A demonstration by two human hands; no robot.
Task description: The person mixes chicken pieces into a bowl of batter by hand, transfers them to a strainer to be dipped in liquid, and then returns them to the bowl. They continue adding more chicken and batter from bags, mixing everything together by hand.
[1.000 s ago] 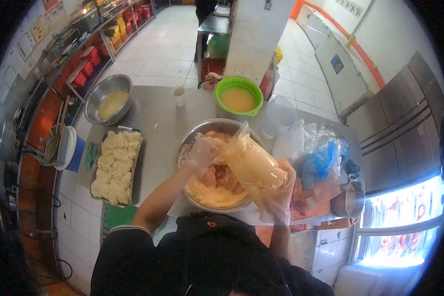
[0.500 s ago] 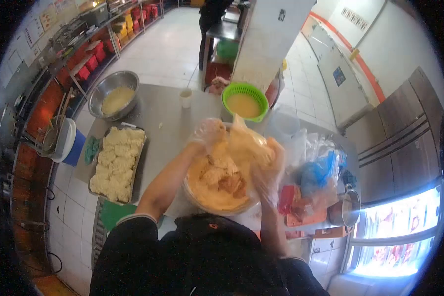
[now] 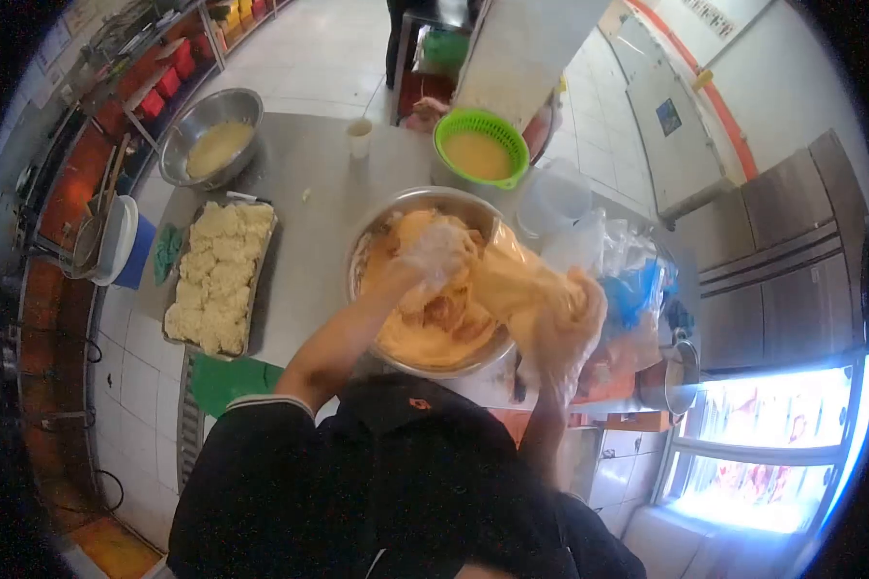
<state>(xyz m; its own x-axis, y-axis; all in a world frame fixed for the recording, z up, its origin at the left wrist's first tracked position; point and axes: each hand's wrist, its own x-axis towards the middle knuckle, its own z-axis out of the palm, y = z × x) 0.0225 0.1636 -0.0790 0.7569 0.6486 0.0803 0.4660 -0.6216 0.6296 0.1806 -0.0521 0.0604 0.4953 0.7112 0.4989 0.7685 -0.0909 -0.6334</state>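
Observation:
A large metal bowl (image 3: 357,220) in front of me holds orange mixture (image 3: 425,338) with a darker reddish patch in its middle. My right hand (image 3: 562,333), in a clear plastic glove, grips a plastic bag (image 3: 521,280) smeared with the orange mixture. That bag hangs across the bowl's right rim, its other end over the mixture. My left hand (image 3: 434,253), gloved as well, is over the bowl with curled fingers at the mixture near the bag; what they hold is blurred.
Left of the bowl lies a tray of pale lumpy dough (image 3: 220,280), with a metal bowl (image 3: 251,121) behind it. A white cup (image 3: 359,140), a green colander (image 3: 512,135) and a clear container (image 3: 555,198) stand farther back. Plastic bags (image 3: 637,289) and a pot (image 3: 668,378) are at right.
My right hand has moved right, drawing the bag toward the bowl's right rim. My left hand has shifted right, over the mixture. The camera view has tilted down.

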